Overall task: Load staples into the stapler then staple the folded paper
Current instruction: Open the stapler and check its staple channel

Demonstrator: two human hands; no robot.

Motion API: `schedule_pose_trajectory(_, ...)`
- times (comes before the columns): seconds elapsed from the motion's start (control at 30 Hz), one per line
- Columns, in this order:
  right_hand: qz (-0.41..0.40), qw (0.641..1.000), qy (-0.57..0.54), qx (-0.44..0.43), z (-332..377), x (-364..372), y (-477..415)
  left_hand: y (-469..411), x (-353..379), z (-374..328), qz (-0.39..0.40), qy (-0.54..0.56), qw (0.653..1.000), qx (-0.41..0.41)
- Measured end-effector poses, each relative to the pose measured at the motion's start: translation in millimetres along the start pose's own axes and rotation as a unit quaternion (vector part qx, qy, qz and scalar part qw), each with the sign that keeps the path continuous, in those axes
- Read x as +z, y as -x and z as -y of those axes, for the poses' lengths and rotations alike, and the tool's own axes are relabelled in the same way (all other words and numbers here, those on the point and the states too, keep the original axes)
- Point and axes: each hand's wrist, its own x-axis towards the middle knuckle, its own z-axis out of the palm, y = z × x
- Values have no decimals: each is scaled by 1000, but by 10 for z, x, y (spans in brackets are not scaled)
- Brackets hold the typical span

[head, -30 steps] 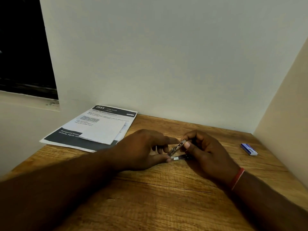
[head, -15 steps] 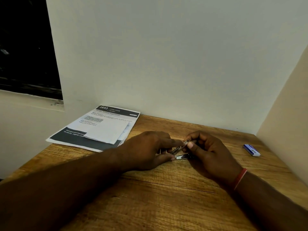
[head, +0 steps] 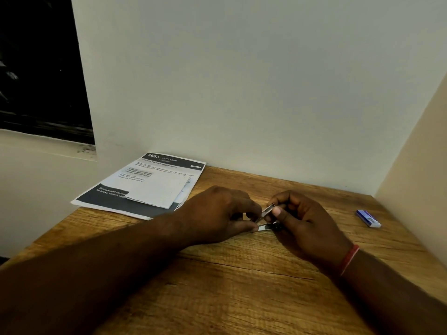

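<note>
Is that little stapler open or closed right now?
Open: the stapler shows its upper arm angled up from its base, a V between the left hand and right hand.

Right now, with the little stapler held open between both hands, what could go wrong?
1. The stapler stands open in a V, with fingertips of the left hand and the right hand right at its arms; if it snaps shut, a finger may get pinched.
2. The small blue box lies far to the right, apart from both hands; reaching for it one-handed might let the open stapler slip.
</note>
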Motion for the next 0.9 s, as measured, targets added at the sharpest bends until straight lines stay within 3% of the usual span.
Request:
schedule_pose_trajectory(0.23, -2, 999, 44, -5, 85, 35, 35, 12, 10, -5, -58, 43, 997, -1)
schedule_pose_trajectory(0.43, -10, 1000, 20, 3, 81, 44, 28, 52, 48, 27, -80, 113, 989, -47)
schedule_pose_trajectory(0.9, -37, 998, 37, 36, -9, 10, -15, 134, -168, 84, 7, 159, 982, -106)
